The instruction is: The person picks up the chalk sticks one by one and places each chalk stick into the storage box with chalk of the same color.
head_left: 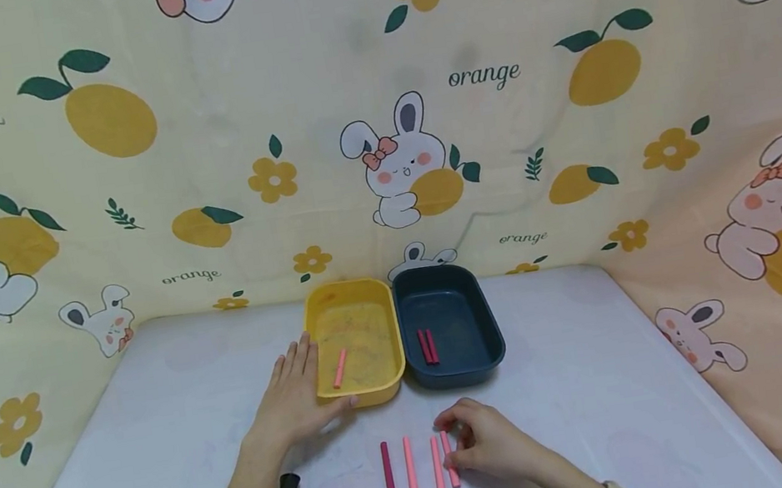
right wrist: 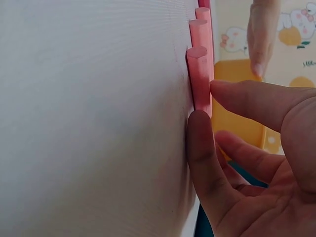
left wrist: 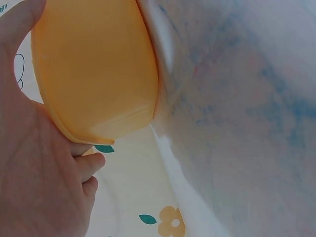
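Observation:
My left hand [head_left: 296, 401] rests against the yellow tub [head_left: 363, 398], fingers straight along its left side and thumb at the front rim. At the right end of a short row, my right hand [head_left: 492, 440] pinches a slim pink stick [head_left: 453, 475] lying on the table; thumb and index finger are right at it in the right wrist view. Beside it lie a second pink stick [head_left: 437, 465], a third pink stick [head_left: 410, 465] and a dark red stick [head_left: 388, 470]. Inside the yellow tub lies one pink stick [head_left: 340, 368].
A dark blue tub [head_left: 491, 330] stands against the yellow one's right side, with two dark red sticks [head_left: 427, 346] inside. The white table [head_left: 579, 384] meets a patterned cloth [head_left: 230, 133] behind and at both sides.

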